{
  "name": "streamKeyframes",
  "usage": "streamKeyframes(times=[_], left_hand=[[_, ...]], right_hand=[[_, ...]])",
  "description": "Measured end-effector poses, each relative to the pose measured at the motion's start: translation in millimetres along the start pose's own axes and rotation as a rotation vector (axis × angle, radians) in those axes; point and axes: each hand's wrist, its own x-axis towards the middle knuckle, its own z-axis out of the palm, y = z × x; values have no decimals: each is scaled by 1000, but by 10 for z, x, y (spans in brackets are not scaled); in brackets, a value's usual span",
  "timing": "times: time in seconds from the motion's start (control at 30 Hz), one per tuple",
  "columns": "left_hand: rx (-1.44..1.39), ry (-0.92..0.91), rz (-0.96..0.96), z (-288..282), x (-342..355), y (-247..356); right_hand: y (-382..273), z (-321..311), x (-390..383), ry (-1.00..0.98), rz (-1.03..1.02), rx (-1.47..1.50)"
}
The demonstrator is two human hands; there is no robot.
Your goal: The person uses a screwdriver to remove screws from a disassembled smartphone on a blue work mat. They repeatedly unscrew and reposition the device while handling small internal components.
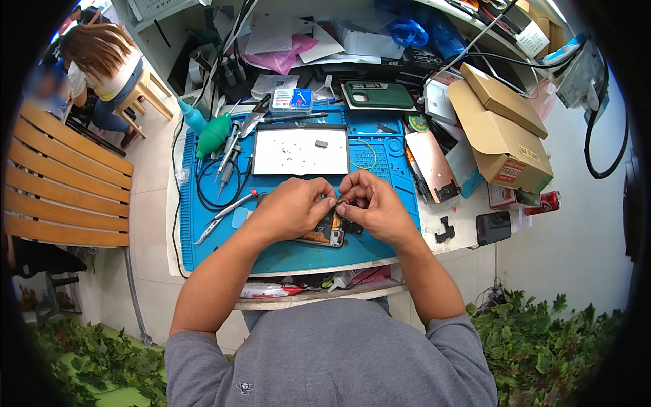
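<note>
Both hands working close together above an opened phone (324,234) on the blue mat (203,224) of the table (461,220). Left hand (293,210) curled, fingertips pinched on a small dark part at the phone's upper edge; right hand (374,207) also curled and pinching the same small part (341,203) from the other side, exact shape too small to tell. Phone lying flat, mostly hidden under the left hand, with orange inner parts exposed. Probably light and stiff as a body, but fragile inside; thin connectors likely to bend or tear, so better held by the outer frame edges, the tiny part only by fingertips or tweezers. Behind the hands, a white tray (300,151) with tiny screws and one small grey block. To the left, a green air blower (213,134), tweezers (224,216) and a black cable (215,178). To the right, a pink-gold back cover (434,163) and brown cardboard boxes (498,129). Another person sitting on a stool (146,91) far at the upper left.
</note>
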Motion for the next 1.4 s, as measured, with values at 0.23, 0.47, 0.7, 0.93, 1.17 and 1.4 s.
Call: streamKeyframes(times=[0.23, 0.47, 0.7, 0.93, 1.17, 1.4], left_hand=[[37, 36, 30, 61, -7, -17], [-66, -6, -45, 17, -4, 4], [-108, -5, -73, -10, -19, 44], [-195, 62, -51, -5, -42, -8], [-180, -25, -195, -115, -94, 80], [-261, 83, -197, -65, -126, -17]], right_hand=[[-30, 68, 13, 37, 35, 77], [-41, -89, -18, -29, 77, 86], [-85, -182, 48, -92, 93, -22], [34, -238, 83, -110, 65, 36], [-74, -160, 31, -71, 109, 11], [-117, -93, 11, -9, 141, -2]])
